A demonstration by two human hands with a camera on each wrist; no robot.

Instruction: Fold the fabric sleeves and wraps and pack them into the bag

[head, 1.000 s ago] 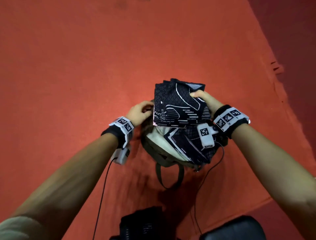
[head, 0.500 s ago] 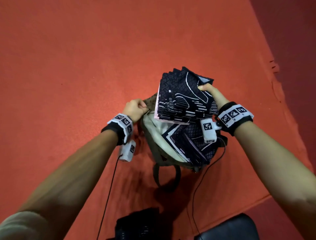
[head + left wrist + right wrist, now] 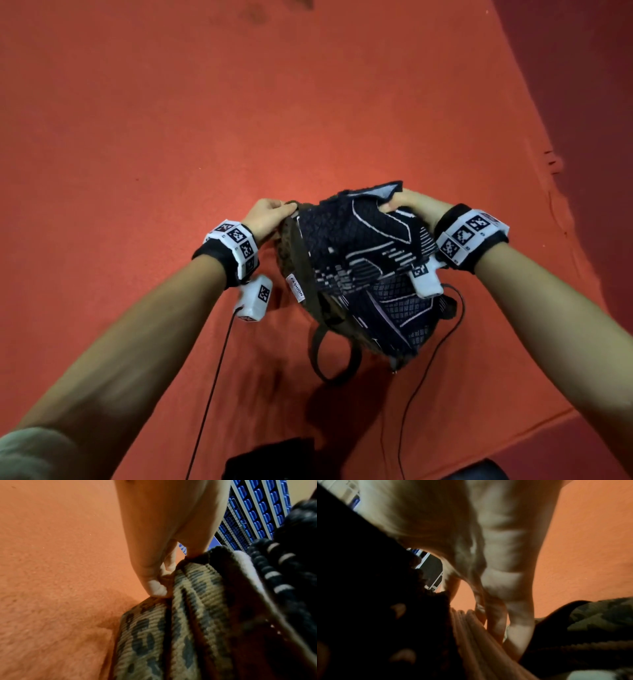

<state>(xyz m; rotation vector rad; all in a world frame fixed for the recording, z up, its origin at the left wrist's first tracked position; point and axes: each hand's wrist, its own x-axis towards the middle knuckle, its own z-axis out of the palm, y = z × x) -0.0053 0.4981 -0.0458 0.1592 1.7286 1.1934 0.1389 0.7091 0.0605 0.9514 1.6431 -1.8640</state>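
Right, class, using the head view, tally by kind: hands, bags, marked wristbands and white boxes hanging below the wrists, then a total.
Hands: 2, left hand pinching the bag, right hand gripping the fabric stack
Bags: 1
Wristbands: 2, left wristband, right wristband
White boxes: 2, left box, right box
Total: 7

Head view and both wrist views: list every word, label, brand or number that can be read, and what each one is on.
"FASHION": white tag sewn on the bag; smaller print beneath it is too small to read.
Wristband markers: square black-and-white codes, no words.
Left wrist view: a blue-and-white sign behind the fingers, mostly hidden, unreadable.
Right wrist view: no text.
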